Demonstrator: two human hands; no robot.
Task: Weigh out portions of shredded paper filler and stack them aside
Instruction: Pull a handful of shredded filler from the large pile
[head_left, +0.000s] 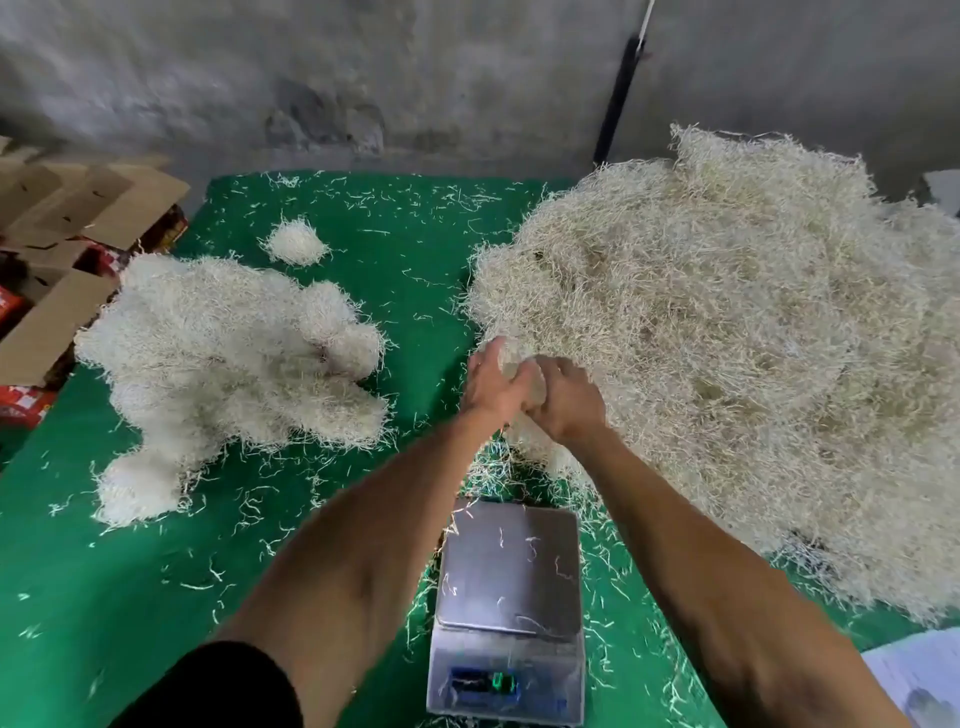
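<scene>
We reach both bare arms forward over the silver digital scale (508, 597), hands side by side at the near edge of the big heap of pale shredded paper filler (727, 353) — left hand (491, 382) and right hand (563, 397) both curled into its strands. Weighed white clumps (228, 358) lie left on the green mat (78, 571).

Scale (506, 613) display digits blurred, unreadable; big filler heap (753, 338) cut by right edge; cardboard boxes (67, 218) cut left.
</scene>
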